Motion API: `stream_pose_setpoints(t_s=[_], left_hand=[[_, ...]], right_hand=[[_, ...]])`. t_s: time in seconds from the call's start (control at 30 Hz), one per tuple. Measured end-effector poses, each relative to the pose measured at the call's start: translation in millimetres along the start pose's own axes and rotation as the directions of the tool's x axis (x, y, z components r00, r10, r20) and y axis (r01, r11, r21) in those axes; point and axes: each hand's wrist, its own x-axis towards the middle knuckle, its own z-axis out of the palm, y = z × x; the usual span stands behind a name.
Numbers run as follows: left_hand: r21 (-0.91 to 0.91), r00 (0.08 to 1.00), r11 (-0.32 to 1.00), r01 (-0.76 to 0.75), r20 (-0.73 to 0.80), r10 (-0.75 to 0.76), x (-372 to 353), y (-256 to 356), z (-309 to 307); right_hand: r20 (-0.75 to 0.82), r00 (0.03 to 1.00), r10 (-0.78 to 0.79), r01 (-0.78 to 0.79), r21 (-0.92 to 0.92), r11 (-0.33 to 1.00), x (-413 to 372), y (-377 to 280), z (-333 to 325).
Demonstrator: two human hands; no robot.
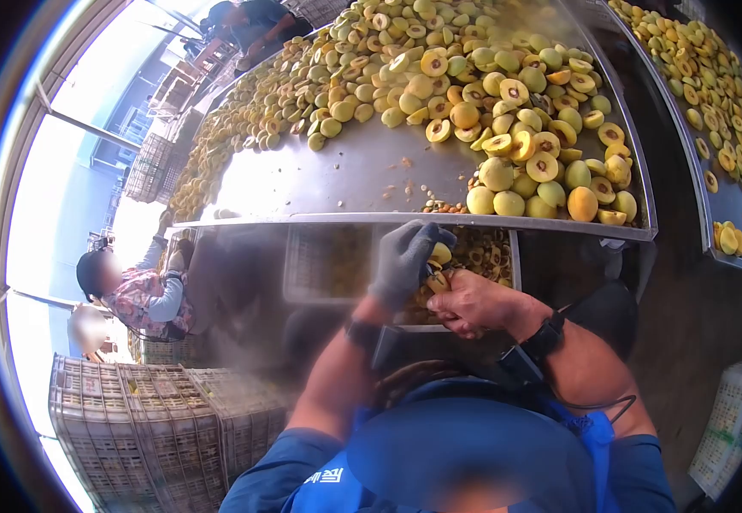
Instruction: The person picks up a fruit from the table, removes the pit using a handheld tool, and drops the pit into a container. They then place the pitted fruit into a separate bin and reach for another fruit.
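Observation:
My left hand [405,263], in a grey glove, is closed around a yellow-green peach half [441,254], just beyond the front edge of the metal table [345,179]. Bare and curled, my right hand [471,303] meets it from the right. Its fingers are wrapped round a small yellowish-brown object [436,280] whose kind I cannot make out. Beneath both hands stands a crate [515,261] with cut fruit pieces in it. Heaped peaches [497,173], many halved with dark pits showing, lie on the table ahead.
Loose pits and scraps [444,207] lie near the table's raised edge. A second table [734,209] with cut fruit is at right. Stacked crates [132,427] stand at lower left, another crate [734,427] at lower right. One person [153,295] works at left, another [264,26] at the far end.

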Motion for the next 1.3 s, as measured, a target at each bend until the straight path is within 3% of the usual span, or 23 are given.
stream_pose_setpoints(t_s=[0.03,0.07,0.17,0.23,0.3,0.33,0.37,0.4,0.43,0.47,0.57,0.6,0.63,0.7,0.73,0.8,0.87,0.97,1.0,1.1,1.13,1.23,1.3], left_hand=[[-0.09,0.997,0.995,0.031,-0.073,-0.038,-1.9,-2.2,-2.3],[-0.181,0.986,0.982,0.056,-0.143,-0.082,-3.9,-5.1,-5.4],[-0.253,0.866,0.967,0.012,-0.481,-0.136,-4.2,-17.4,-24.0],[-0.229,0.819,0.972,-0.048,-0.566,-0.093,-3.0,-45.2,-63.0],[-0.017,0.82,0.999,0.027,-0.571,-0.032,-14.4,-58.8,-118.7],[0.144,0.786,0.966,0.213,-0.613,-0.082,-18.9,-43.6,-133.2],[0.291,0.746,0.877,0.382,-0.658,-0.107,-17.1,-28.4,-145.2],[0.581,0.769,0.676,0.454,-0.638,0.032,-12.9,-26.1,-158.1],[0.779,0.798,0.381,0.497,-0.583,0.151,-10.2,-28.4,-169.9],[0.829,0.811,0.317,0.461,-0.538,0.229,-1.1,-27.3,-174.9],[0.637,0.839,0.72,0.275,-0.525,0.144,48.9,-16.5,-140.8],[0.596,0.871,0.767,0.239,-0.481,0.102,70.9,-17.8,-122.3],[0.55,0.901,0.81,0.204,-0.43,0.065,94.5,-19.3,-102.4],[0.683,0.954,0.725,0.091,-0.269,0.134,137.5,-17.8,-65.2],[0.663,0.958,0.746,0.068,-0.253,0.137,167.4,-37.3,-57.7],[0.602,0.97,0.786,0.141,-0.243,0.012,215.0,-53.0,-41.9],[0.522,0.94,0.783,0.337,-0.233,-0.249,241.2,-41.5,-21.8],[0.726,0.997,0.687,0.036,-0.072,0.023,270.4,-93.7,-27.6],[0.767,0.998,0.639,0.054,-0.061,-0.01,269.1,-93.4,-27.3],[0.549,0.998,0.834,0.06,-0.012,-0.064,253.4,-99.3,-39.2],[0.297,0.982,0.937,0.183,-0.003,-0.191,237.1,-85.5,-37.5],[0.083,0.969,0.97,0.227,0.078,-0.234,187.1,-50.7,-34.0],[0.08,0.978,0.981,0.178,0.093,-0.185,150.1,-29.7,-20.1]], right_hand=[[-0.007,1.0,-0.003,0.002,-0.087,0.996,-0.7,-5.3,1.9],[-0.042,0.998,0.047,-0.048,-0.01,0.999,-0.9,-9.3,4.0],[-0.106,0.982,0.159,-0.14,0.168,0.976,1.8,-9.1,8.1],[-0.139,0.978,0.158,-0.129,0.196,0.972,5.3,-0.2,2.1],[-0.351,0.88,0.321,-0.371,-0.085,0.925,16.2,12.9,-4.9],[-0.474,0.805,0.357,-0.493,-0.2,0.847,21.8,18.2,-11.2],[-0.491,0.809,0.323,-0.465,-0.199,0.863,23.1,27.5,-13.4],[-0.446,0.868,0.217,-0.369,-0.288,0.884,21.0,28.9,-11.3],[-0.447,0.882,0.152,-0.325,-0.342,0.882,21.2,29.2,-10.2],[-0.445,0.891,0.087,-0.282,-0.395,0.874,21.4,29.5,-9.0],[-0.458,0.866,-0.199,-0.124,-0.584,0.802,29.3,53.7,-13.6],[-0.453,0.887,-0.088,-0.194,-0.539,0.82,23.1,29.6,-8.1],[-0.478,0.873,-0.092,-0.203,-0.529,0.824,23.2,23.5,-7.6],[-0.529,0.843,-0.096,-0.221,-0.504,0.835,22.2,18.6,-5.3],[-0.501,0.862,-0.074,-0.219,-0.501,0.837,16.9,-0.4,-4.2],[-0.532,0.836,-0.135,-0.172,-0.488,0.856,18.2,0.8,-8.4],[-0.55,0.822,-0.148,-0.164,-0.478,0.863,18.3,5.1,-13.8],[-0.607,0.782,-0.145,-0.184,-0.446,0.876,14.6,-10.6,-17.1],[-0.607,0.777,-0.165,-0.158,-0.443,0.883,13.2,-12.7,-19.1],[-0.635,0.752,-0.177,-0.158,-0.434,0.887,9.5,-23.3,-23.2],[-0.645,0.738,-0.196,-0.143,-0.435,0.889,9.6,-25.2,-24.8],[-0.683,0.686,-0.251,-0.123,-0.448,0.886,7.4,-28.2,-29.5],[-0.718,0.631,-0.293,-0.142,-0.478,0.867,6.5,-30.3,-33.4]])
